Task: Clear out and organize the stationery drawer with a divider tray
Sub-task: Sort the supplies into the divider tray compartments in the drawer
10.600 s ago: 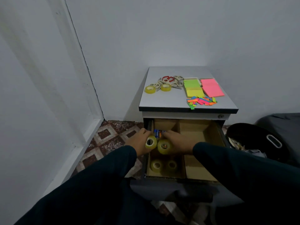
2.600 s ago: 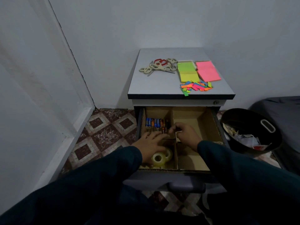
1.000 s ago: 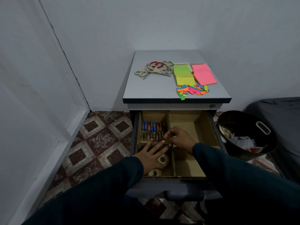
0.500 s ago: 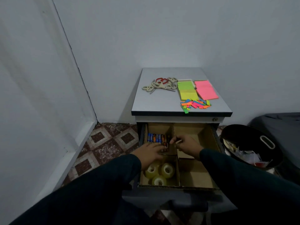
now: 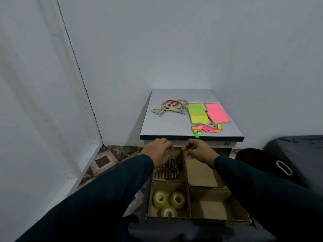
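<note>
The open drawer holds a cardboard divider tray (image 5: 188, 193) with four compartments. Three yellowish tape rolls (image 5: 167, 201) lie in the near-left compartment. A row of small batteries (image 5: 168, 171) fills the far-left one. Both right compartments show bare cardboard. My left hand (image 5: 158, 151) hovers over the far end of the batteries, fingers curled, nothing visible in it. My right hand (image 5: 197, 149) is beside it above the centre divider, fingers loosely bent. On the cabinet top (image 5: 160, 126) lie several scissors (image 5: 170, 107), green and yellow sticky notes (image 5: 198, 113), pink sticky notes (image 5: 216, 112) and colourful page flags (image 5: 206, 128).
The cabinet stands in a corner, with white walls to the left and behind. A black bin (image 5: 267, 165) with paper scraps sits on the floor to the right, beside a dark object (image 5: 297, 147). Patterned floor tiles (image 5: 108, 159) lie to the left.
Both hands have lifted from the battery compartment and moved toward the drawer's back, under the cabinet top's front edge. The camera has tilted upward.
</note>
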